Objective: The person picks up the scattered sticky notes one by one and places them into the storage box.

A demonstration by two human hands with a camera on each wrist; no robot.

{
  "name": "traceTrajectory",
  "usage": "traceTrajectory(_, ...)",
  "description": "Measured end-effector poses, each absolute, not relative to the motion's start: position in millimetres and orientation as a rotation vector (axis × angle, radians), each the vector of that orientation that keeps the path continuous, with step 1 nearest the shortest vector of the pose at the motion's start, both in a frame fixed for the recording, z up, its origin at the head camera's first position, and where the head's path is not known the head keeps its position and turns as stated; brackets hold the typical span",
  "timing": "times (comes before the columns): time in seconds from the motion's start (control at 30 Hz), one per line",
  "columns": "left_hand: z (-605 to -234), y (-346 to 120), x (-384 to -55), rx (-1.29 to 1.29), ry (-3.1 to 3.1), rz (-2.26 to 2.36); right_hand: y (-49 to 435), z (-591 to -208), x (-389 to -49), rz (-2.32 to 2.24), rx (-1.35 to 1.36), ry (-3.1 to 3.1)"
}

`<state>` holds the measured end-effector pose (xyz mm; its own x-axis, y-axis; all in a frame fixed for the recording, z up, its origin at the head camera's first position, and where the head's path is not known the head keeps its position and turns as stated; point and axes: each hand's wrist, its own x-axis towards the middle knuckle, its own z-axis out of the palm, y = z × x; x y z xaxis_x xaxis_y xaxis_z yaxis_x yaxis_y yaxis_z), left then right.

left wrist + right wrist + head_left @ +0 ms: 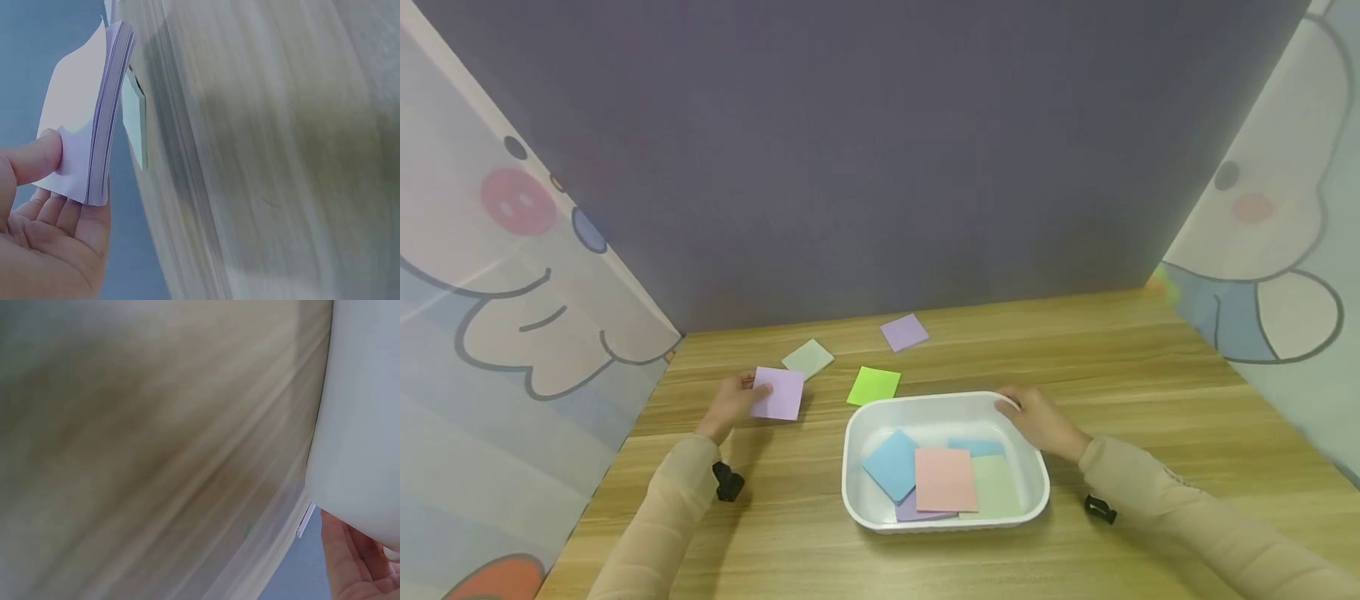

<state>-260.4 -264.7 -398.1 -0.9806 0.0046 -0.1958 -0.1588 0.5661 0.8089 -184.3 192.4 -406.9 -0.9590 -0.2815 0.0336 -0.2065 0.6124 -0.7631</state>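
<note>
My left hand (732, 403) pinches a purple sticky note pad (779, 393) between thumb and fingers, held above the table. In the left wrist view the pad (78, 112) shows its stacked sheets along the edge, and its top sheet lifts at a corner. My right hand (1037, 421) grips the far right corner of a white plastic basin (855, 467); the right wrist view shows fingers (344, 556) against the basin's outer wall (362, 425). Inside the basin lie a blue pad (891, 465), a pink pad (946, 481), a pale green pad (997, 487), and partly covered purple and blue ones.
On the wooden table (1150, 375) behind the basin lie a bright green pad (874, 385), a pale green pad (808, 357) and another purple pad (905, 332). A dark grey panel (880, 167) rises at the back, with cartoon-printed curtains on both sides.
</note>
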Motion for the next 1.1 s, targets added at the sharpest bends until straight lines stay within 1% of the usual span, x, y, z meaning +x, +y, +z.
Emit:
traceTrajectory(0.6, -381, -244, -253, -0.059, 2.631, 1.376, 192, -406, -187, -1.232, -0.398, 2.777)
traceTrajectory(1.1, -367, -222, -241, 0.079, 2.653, 1.457, 192, -406, -184, -1.279, -0.402, 2.744)
